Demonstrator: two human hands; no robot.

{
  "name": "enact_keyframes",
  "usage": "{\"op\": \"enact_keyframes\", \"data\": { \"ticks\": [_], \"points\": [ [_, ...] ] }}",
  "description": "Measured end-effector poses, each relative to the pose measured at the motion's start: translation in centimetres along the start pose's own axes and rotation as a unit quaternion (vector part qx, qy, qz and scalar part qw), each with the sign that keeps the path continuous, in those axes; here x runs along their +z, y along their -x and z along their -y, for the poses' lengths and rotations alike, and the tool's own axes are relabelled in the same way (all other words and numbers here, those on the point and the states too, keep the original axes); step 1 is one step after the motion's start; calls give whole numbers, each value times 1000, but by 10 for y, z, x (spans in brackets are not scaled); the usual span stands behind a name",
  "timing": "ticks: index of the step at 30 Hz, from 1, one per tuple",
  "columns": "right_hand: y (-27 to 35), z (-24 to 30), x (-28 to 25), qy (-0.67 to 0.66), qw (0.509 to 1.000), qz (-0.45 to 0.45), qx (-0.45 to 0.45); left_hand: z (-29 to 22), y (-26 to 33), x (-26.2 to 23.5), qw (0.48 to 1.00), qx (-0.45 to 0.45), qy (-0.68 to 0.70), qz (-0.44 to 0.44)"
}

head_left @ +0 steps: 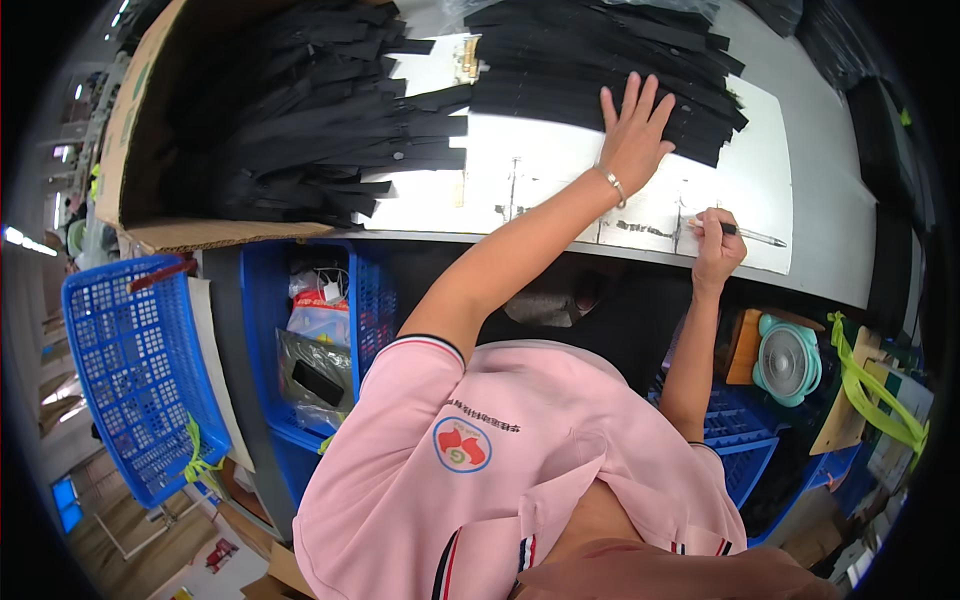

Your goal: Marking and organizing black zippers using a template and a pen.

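My left hand [635, 130] lies flat with its fingers spread on a row of black fabric strips [570, 92], close to their near right edge. Under these strips is a white board [560, 165] with dark marked lines and smudges. At the board's near right part, my right hand [717, 245] is closed around a slim pen [764, 237], which is dark by the fingers and light along its length. Whether the pen's tip touches the board I cannot tell.
A cardboard box [170, 235] full of loose black strips [300, 120] stands at the left. Blue plastic baskets [150, 370] are below the table's left side, one holding bags and a phone [317, 383]. A turquoise fan [787, 362] sits lower right, beside yellow-green ribbon [870, 390].
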State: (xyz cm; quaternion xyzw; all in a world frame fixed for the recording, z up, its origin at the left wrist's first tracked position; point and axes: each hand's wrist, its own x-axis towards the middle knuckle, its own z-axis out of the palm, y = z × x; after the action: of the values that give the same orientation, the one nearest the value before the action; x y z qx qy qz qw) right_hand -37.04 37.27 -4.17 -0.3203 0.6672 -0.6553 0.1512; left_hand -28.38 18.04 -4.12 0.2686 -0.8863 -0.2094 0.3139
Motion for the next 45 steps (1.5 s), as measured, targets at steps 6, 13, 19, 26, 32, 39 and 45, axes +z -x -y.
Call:
{"op": "enact_keyframes", "data": {
  "ticks": [6,13,19,26,32,39,45],
  "points": [
    [-5,-4,1,-4,1000,-11,1,16,-13,-9,1000,28,4,10],
    [-6,-7,-3,-9,1000,-11,8,34,74,-95,1000,-7,19,-11],
    [-9,-11,-3,34,999,2,1,92,139,-187,975,-99,-194,-40],
    [-9,-12,-3,17,1000,5,17,109,144,-215,969,-103,-194,-117],
    [-8,8,8,17,1000,5,-15,50,135,-147,990,-36,-122,-60],
    [26,26,43,210,966,51,-144,-22,128,-86,997,2,-63,37],
    [56,30,58,375,875,120,-282,-29,135,-83,996,6,-45,74]
  ]
}}
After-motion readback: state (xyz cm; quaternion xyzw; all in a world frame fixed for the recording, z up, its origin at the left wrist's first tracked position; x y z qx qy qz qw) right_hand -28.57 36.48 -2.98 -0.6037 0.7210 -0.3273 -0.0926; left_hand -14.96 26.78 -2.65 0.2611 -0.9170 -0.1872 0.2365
